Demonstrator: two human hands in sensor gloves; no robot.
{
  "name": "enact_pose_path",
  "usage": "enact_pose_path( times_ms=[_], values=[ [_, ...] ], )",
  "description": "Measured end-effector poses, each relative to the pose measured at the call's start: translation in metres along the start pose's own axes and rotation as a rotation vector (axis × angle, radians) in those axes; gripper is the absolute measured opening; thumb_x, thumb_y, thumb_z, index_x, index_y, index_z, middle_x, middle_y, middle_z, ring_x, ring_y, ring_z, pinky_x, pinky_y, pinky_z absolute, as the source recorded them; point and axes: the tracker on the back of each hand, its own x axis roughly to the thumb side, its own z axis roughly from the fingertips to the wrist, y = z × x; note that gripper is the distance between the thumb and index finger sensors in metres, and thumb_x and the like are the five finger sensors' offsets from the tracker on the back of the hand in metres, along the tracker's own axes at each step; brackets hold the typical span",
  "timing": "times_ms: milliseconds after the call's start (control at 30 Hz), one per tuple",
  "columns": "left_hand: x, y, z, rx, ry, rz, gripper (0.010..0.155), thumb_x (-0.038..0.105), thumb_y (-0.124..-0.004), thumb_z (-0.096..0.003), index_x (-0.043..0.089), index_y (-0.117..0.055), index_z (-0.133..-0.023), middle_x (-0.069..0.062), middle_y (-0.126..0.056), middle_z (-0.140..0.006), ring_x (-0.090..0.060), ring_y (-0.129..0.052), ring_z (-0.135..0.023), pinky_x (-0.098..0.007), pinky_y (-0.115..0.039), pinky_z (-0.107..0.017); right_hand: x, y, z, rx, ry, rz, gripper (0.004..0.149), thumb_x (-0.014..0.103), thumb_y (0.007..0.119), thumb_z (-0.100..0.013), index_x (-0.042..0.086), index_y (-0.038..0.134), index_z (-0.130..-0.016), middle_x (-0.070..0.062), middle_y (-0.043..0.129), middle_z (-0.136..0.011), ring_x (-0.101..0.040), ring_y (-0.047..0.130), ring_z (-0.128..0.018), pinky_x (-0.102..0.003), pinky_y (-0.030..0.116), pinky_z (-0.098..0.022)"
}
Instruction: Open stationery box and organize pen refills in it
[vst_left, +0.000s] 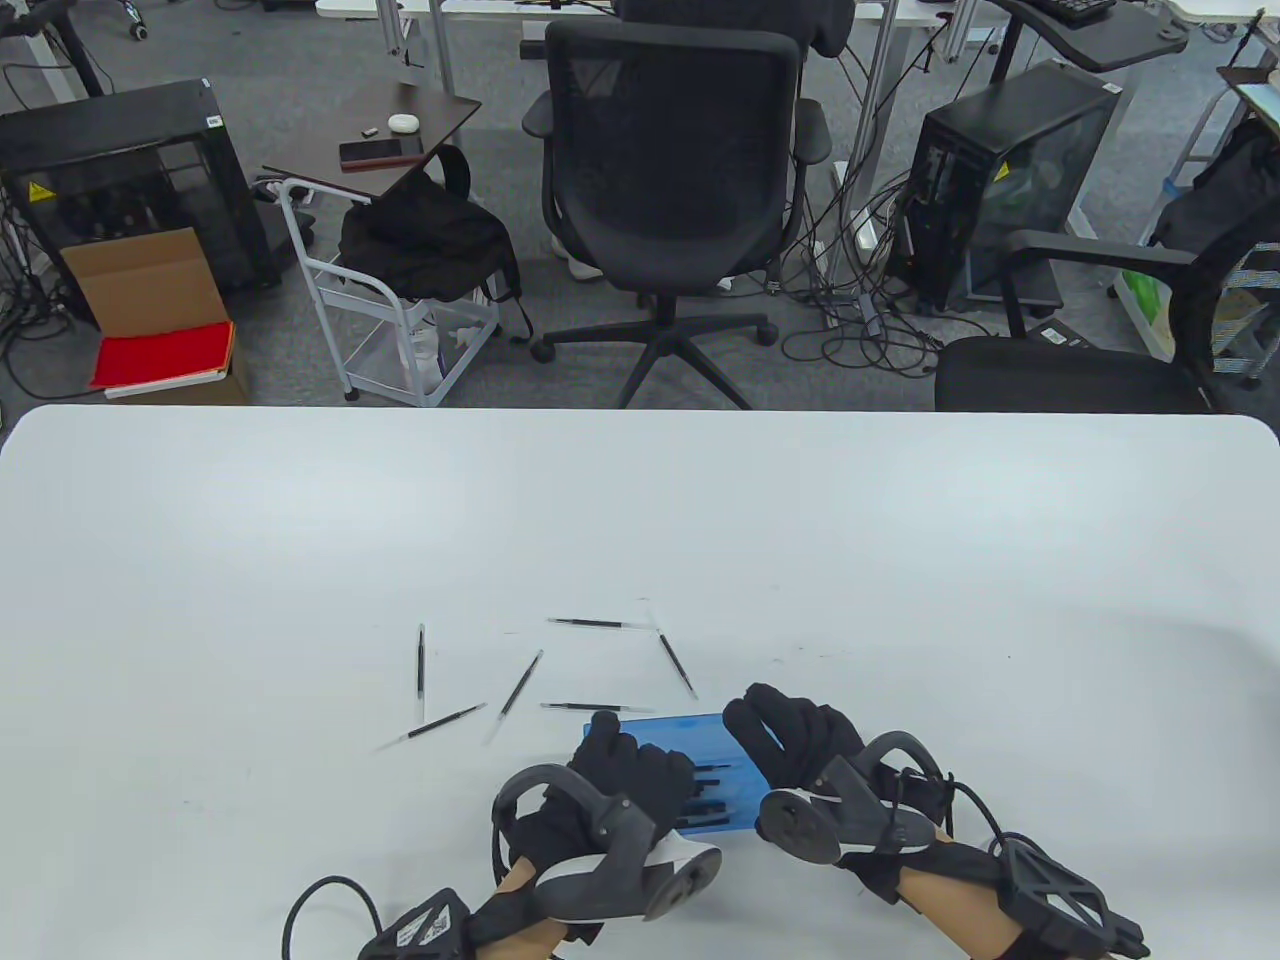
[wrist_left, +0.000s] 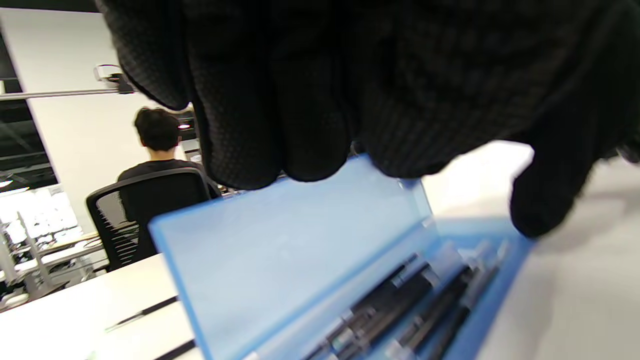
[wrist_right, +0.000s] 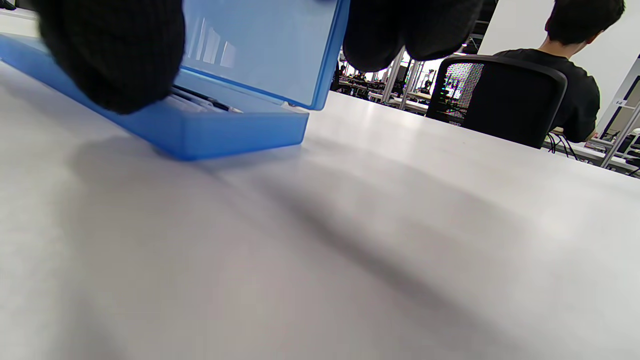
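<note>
A translucent blue stationery box lies near the table's front edge, its lid raised partway. Dark pens lie in the base. My left hand curls its fingers over the lid's top edge, thumb near the base. My right hand holds the box's right end, with fingers on the lid and thumb against the base's front. Several black pen refills lie scattered on the table just beyond and left of the box.
The white table stretches wide beyond the refills. Black office chairs stand past its far edge, one in the middle and one at the right. A seated person shows in the background.
</note>
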Motion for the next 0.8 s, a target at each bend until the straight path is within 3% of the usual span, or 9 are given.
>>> enact_pose_path(
  times_ms=[233,400,567,800],
  values=[
    [-0.054,0.017,0.015,0.042,0.18,0.062,0.062,0.043,-0.097,-0.0401,0.024,-0.081,-0.096,0.0,-0.098,-0.09,-0.028,-0.105,-0.082,-0.054,-0.077,-0.074,0.0,0.0,0.0,0.0,-0.001,0.0,0.114,0.053,0.084,-0.042,0.012,0.006,-0.115,-0.03,0.021,-0.122,-0.049,0.062,-0.105,-0.062,0.06,-0.078],
    [-0.094,0.011,0.023,-0.014,0.424,0.077,0.053,0.033,-0.097,-0.0428,0.025,-0.084,-0.093,0.001,-0.101,-0.086,-0.026,-0.107,-0.076,-0.052,-0.078,-0.073,0.0,0.0,0.0,0.001,0.0,-0.001,0.114,0.053,0.083,-0.042,0.012,0.006,-0.115,-0.03,0.021,-0.122,-0.049,0.062,-0.105,-0.062,0.06,-0.078],
    [-0.124,-0.02,0.03,-0.198,0.62,0.024,0.049,0.03,-0.098,-0.0428,0.026,-0.086,-0.09,0.002,-0.102,-0.084,-0.026,-0.107,-0.074,-0.051,-0.079,-0.072,0.0,0.0,0.0,0.002,0.0,-0.001,0.114,0.053,0.083,-0.042,0.012,0.006,-0.115,-0.03,0.021,-0.122,-0.049,0.062,-0.105,-0.062,0.06,-0.078],
    [-0.149,-0.074,0.033,-0.33,0.75,-0.043,0.046,0.028,-0.099,-0.0424,0.03,-0.089,-0.088,0.004,-0.099,-0.087,-0.025,-0.102,-0.08,-0.052,-0.073,-0.077,0.0,0.0,0.0,0.002,-0.001,0.0,0.114,0.053,0.083,-0.042,0.012,0.006,-0.115,-0.03,0.021,-0.122,-0.049,0.062,-0.105,-0.062,0.06,-0.078]
  ],
)
